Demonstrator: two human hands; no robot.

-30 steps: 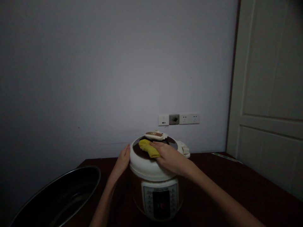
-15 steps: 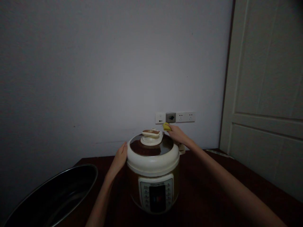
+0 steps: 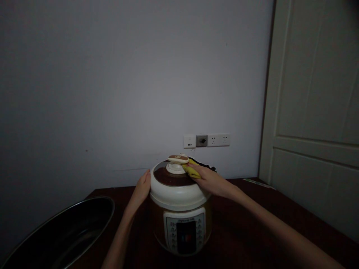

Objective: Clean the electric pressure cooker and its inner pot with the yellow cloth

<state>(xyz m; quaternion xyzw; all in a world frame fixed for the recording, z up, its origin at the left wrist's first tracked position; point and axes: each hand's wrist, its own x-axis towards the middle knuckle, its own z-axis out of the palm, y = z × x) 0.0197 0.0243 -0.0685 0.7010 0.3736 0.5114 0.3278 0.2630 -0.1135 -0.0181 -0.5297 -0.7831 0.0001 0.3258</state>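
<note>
A white and brown electric pressure cooker (image 3: 179, 209) stands on a dark wooden table (image 3: 252, 228), its control panel facing me. My left hand (image 3: 141, 188) lies flat against the left side of the white lid rim, fingers stretched out. My right hand (image 3: 209, 179) rests on the right part of the lid, pressing a yellow cloth (image 3: 190, 170) against the lid beside the cream lid handle (image 3: 178, 160).
A large dark metal basin (image 3: 64, 233) sits on the table at the lower left. Wall sockets (image 3: 206, 140) are on the grey wall behind the cooker. A white door (image 3: 314, 112) stands at the right.
My right hand carried the yellow cloth from the front of the lid to behind the handle, then back onto the right side of the lid. The left hand stayed on the rim.
</note>
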